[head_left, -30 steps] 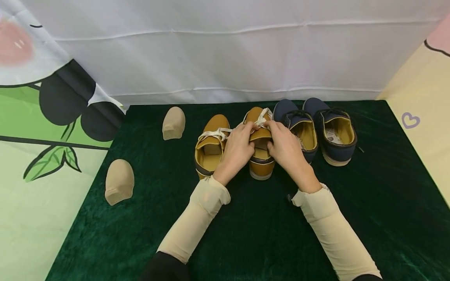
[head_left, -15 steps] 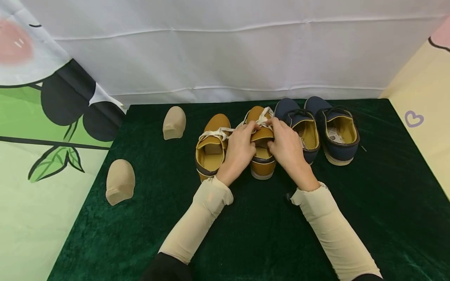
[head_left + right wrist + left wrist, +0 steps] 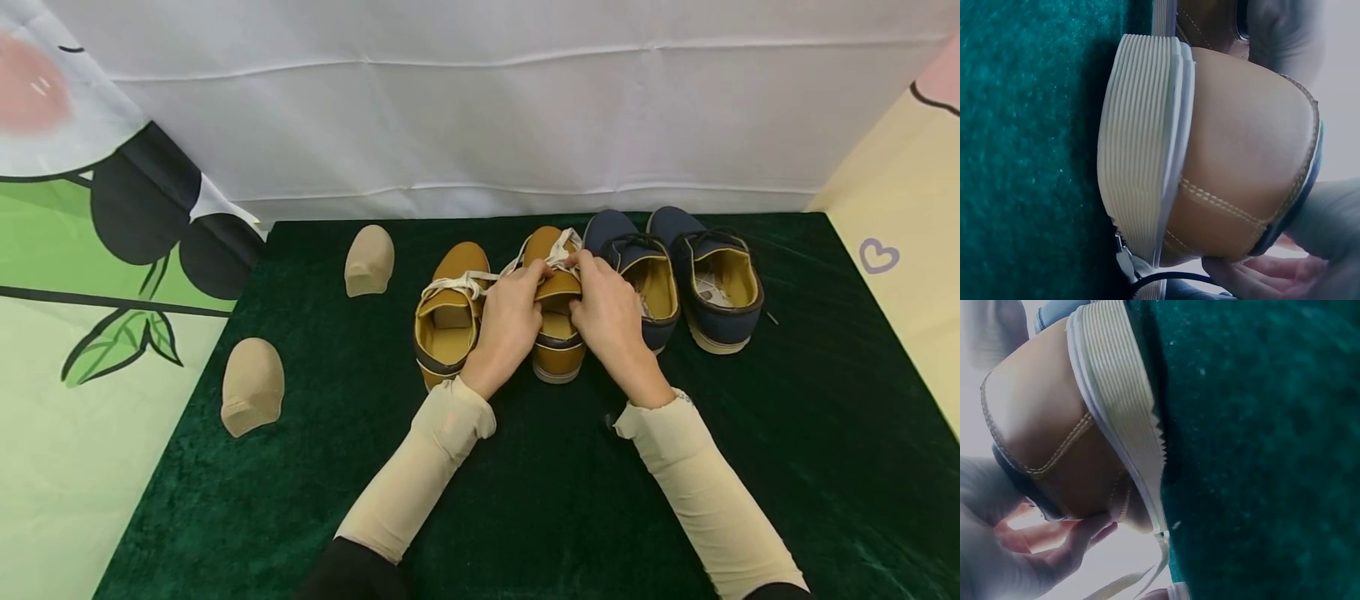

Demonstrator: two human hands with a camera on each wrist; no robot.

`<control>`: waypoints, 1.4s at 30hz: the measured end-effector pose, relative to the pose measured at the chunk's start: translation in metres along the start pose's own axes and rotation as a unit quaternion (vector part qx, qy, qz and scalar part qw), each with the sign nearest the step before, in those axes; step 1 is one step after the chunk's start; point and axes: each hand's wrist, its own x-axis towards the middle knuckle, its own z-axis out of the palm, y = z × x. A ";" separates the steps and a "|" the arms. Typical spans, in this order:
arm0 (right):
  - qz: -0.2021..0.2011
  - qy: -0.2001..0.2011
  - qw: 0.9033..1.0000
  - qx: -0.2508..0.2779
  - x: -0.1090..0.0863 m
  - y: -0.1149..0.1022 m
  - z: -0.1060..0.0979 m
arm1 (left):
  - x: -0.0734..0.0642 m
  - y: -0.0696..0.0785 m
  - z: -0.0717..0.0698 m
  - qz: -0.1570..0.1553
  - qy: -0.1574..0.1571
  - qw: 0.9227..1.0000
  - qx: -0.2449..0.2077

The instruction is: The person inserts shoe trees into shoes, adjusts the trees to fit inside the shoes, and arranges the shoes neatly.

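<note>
A tan lace-up shoe (image 3: 558, 360) with white laces stands on the dark green cloth, heel toward me. My left hand (image 3: 508, 321) holds the left side of its opening, and my right hand (image 3: 611, 304) grips the right side, thumbs at the inner edge. The fingertips near the laces partly cover the tongue. Both wrist views show the shoe's heel (image 3: 1041, 381) and ribbed pale sole (image 3: 1141, 131) close up, the sole down on the cloth. Left of it stands the matching tan shoe (image 3: 459, 260), partly hidden by my left hand and wrist.
Two navy shoes (image 3: 723, 325) with dark laces stand close on the right. Two beige rounded shoe inserts (image 3: 252, 385) lie apart at the left. The green cloth (image 3: 547, 500) ends at a white hanging sheet (image 3: 480, 125) behind, with printed sheets at both sides.
Hardly anything differs: both hands keep their hold on the tan shoe, with only slight finger and wrist shifts. The shoes and inserts stay in place; the head view shifts a little.
</note>
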 end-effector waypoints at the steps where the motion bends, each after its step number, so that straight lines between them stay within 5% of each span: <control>1: -0.002 -0.004 1.000 0.001 0.000 0.000 0.000 | 0.000 0.000 -0.001 0.001 -0.004 1.000 -0.001; 10: -0.009 -0.058 0.997 0.040 0.002 0.004 -0.012 | 0.000 0.005 -0.026 -0.018 -0.101 0.994 -0.042; 16: -0.009 -0.090 0.994 0.054 0.003 0.004 -0.023 | 0.004 -0.002 -0.047 -0.030 -0.119 0.990 -0.075; 30: -0.007 -0.110 0.991 0.072 0.001 0.003 -0.042 | 0.007 -0.027 -0.082 -0.056 -0.057 0.990 -0.117; 42: 0.010 -0.122 0.990 0.071 0.001 0.004 -0.062 | 0.004 -0.071 -0.107 -0.118 0.006 0.988 -0.099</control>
